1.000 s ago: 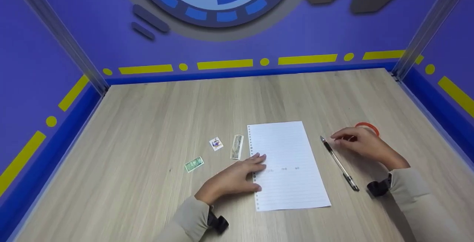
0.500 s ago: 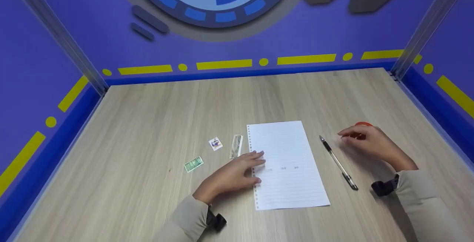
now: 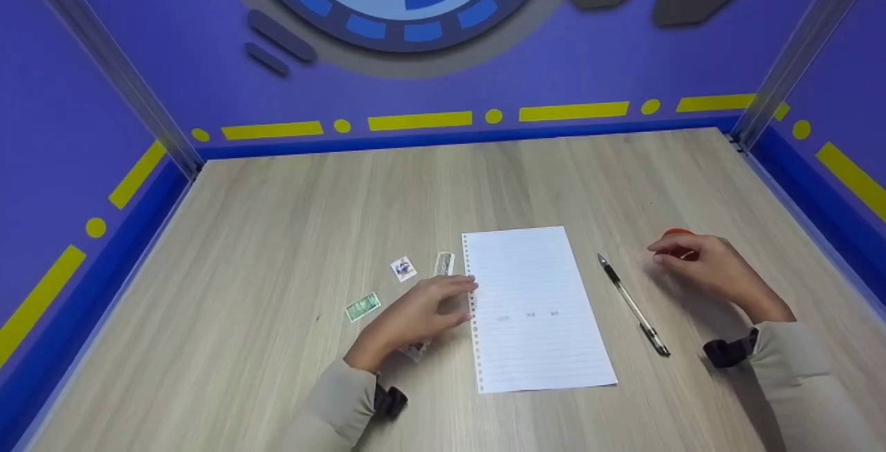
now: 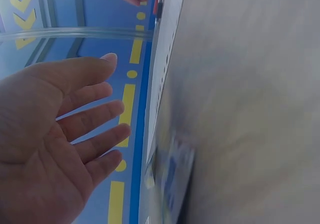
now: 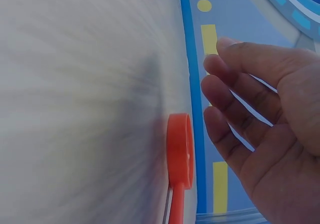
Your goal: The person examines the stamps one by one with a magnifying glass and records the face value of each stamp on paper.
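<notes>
In the head view my left hand is at the left edge of a lined, punched sheet of paper, fingers relaxed and holding nothing. It partly covers a grey stamp and another small printed piece below the palm. A green stamp and a white stamp with a small picture lie to its left. My right hand, fingers loosely bent and holding nothing, hovers by an orange round frame with a handle, like a magnifying glass; the hand hides most of it in the head view.
A black-capped clear pen lies between the paper and my right hand. Faint short marks stand across the middle of the sheet. Blue-purple panels close off the wooden table at the back and both sides.
My left hand has drawn back leftward off most of the paper and now covers more of the grey stamp. My right hand has shifted right, away from the pen. The paper and pen stay put.
</notes>
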Demonstrator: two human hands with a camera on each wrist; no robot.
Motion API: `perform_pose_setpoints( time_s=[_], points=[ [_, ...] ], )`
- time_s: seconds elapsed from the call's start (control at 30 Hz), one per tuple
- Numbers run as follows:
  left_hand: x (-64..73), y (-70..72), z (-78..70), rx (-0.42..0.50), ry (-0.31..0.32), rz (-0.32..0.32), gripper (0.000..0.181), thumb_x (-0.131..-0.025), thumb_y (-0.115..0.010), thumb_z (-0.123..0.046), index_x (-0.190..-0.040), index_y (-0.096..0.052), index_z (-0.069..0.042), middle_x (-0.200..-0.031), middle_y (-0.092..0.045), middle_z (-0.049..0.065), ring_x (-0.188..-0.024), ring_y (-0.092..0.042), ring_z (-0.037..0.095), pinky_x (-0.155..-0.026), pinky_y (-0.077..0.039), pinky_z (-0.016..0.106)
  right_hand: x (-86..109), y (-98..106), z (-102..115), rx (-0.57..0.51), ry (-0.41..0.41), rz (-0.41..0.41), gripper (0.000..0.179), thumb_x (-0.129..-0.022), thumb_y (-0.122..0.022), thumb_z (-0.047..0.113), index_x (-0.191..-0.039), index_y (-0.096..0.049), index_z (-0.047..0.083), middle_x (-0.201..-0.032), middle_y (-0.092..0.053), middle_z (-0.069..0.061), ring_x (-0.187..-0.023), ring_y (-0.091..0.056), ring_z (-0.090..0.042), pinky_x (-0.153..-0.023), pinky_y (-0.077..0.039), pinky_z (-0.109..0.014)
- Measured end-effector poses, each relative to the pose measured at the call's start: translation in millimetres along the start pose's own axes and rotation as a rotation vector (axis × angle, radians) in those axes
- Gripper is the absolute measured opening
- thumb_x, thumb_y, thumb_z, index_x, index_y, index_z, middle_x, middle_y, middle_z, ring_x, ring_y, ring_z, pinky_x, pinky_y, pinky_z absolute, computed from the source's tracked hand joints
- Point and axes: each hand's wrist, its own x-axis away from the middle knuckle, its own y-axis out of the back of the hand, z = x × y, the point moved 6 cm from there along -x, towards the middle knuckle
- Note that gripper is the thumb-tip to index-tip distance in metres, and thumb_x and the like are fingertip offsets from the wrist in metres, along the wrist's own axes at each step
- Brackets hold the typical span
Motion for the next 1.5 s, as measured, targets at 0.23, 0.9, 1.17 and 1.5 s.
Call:
perform_pose_setpoints(
  time_s=[0.23, 0.9, 1.17, 1.5],
  points=[
    [4.6, 14.3, 20.3, 0.05, 0.026, -0.065, 0.042, -0.091, -0.064, -0.013, -0.132, -0.057, -0.001, -0.136, -0.057, 0.014, -0.131, -0.05, 0.03, -0.111, -0.039, 0.044, 5.0, 8.1, -8.1, 0.017, -0.069, 0.016, 0.025, -0.086, -0.072, 0.018, -0.106, -0.072, 0.003, -0.101, -0.069, -0.019, -0.077, -0.049, 0.013, -0.066, -0.044, -0.008],
    [6.3, 17.6, 50.0, 0.012, 0.036, -0.053, 0.037, -0.091, -0.064, -0.009, -0.126, -0.061, 0.001, -0.138, -0.056, 0.011, -0.133, -0.047, 0.029, -0.113, -0.035, 0.043, 16.3, 23.0, -33.5, 0.055, -0.15, 0.021, 0.03, -0.087, -0.071, 0.021, -0.107, -0.07, 0.0, -0.096, -0.069, -0.02, -0.069, -0.048, 0.01, -0.051, -0.047, -0.017],
    [6.9, 16.2, 54.0, 0.048, 0.04, -0.047, 0.037, -0.089, -0.064, -0.007, -0.125, -0.062, 0.001, -0.139, -0.055, 0.011, -0.134, -0.046, 0.029, -0.113, -0.035, 0.042, 19.6, 27.8, -47.7, 0.07, -0.253, 0.022, 0.039, -0.088, -0.07, 0.029, -0.111, -0.067, -0.002, -0.095, -0.067, -0.018, -0.069, -0.051, 0.0, -0.053, -0.051, -0.018],
    [7.9, 14.5, 60.1, 0.121, 0.092, -0.047, 0.037, -0.089, -0.064, -0.006, -0.126, -0.062, 0.0, -0.139, -0.056, 0.01, -0.136, -0.044, 0.028, -0.114, -0.034, 0.042, 22.0, 29.2, -63.0, 0.085, -0.349, 0.02, 0.055, -0.083, -0.073, 0.043, -0.107, -0.064, -0.006, -0.091, -0.068, -0.017, -0.068, -0.055, -0.006, -0.053, -0.05, -0.018]
  ],
)
